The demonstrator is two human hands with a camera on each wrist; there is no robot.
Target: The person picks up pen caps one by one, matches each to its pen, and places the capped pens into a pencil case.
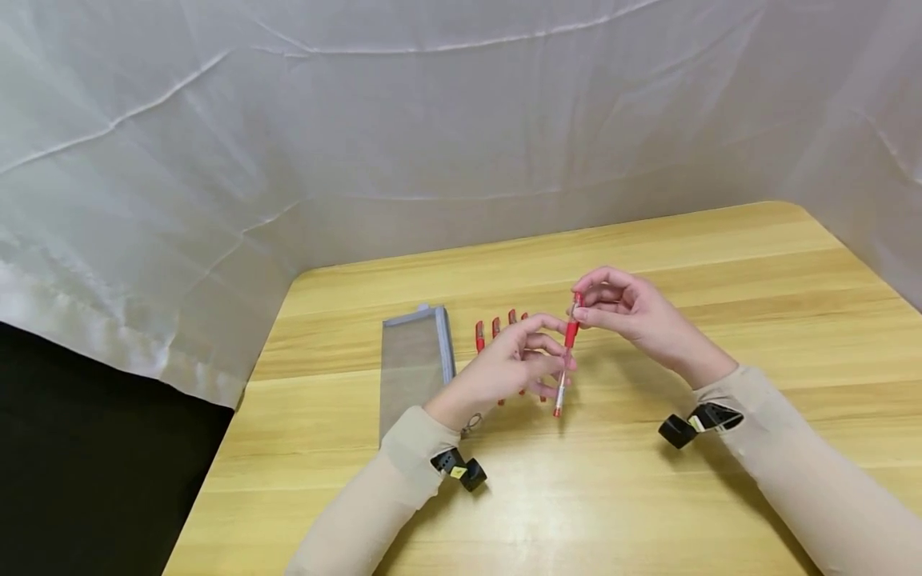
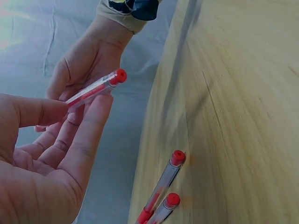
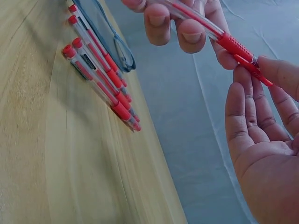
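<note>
Both hands hold one red pen (image 1: 567, 354) above the table (image 1: 720, 264): left hand (image 1: 513, 364) pinches its barrel, right hand (image 1: 625, 314) pinches the capped end. More pens (image 3: 100, 70) lie below (beside a grey pouch (image 1: 414, 364)).

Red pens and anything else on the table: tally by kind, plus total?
Red pen held in both hands: 1
Red pens lying on the wooden table: 4 visible in the right wrist view
Grey mesh pencil pouch: 1
Total: 6 things, 5 of them pens.
</note>
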